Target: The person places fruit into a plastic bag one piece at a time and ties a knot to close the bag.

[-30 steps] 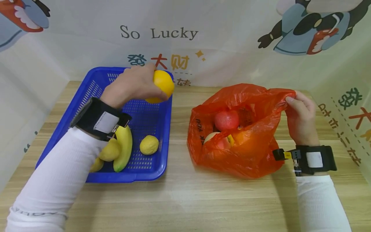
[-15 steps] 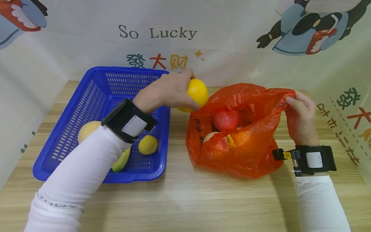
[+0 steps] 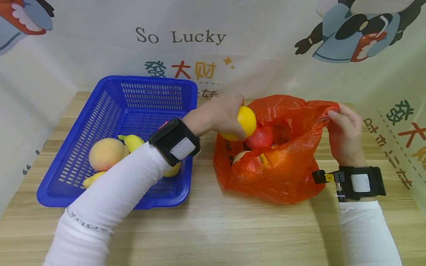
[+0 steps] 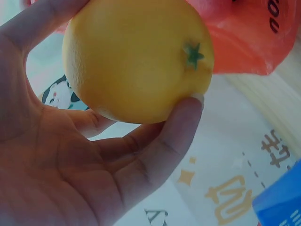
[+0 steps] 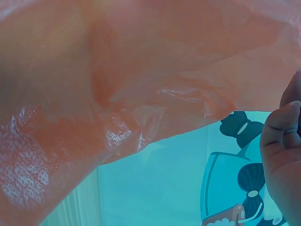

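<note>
Now we're holding a yellow fruit (image 3: pixel 247 120) in our left hand (image 3: pixel 219 115), grip curled round it, by the red bag's (image 3: pixel 283 175) left side; our right hand (image 3: pixel 347 131) is pinching its far-right edge.

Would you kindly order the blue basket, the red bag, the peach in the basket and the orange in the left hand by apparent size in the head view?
1. Blue basket
2. Red bag
3. Peach and orange: too alike to rank; the left hand partly hides the orange.

Blue basket (image 3: pixel 151 94) and red plastic bag (image 3: pixel 283 177) on wood-grain table (image 3: pixel 213 229).
</note>
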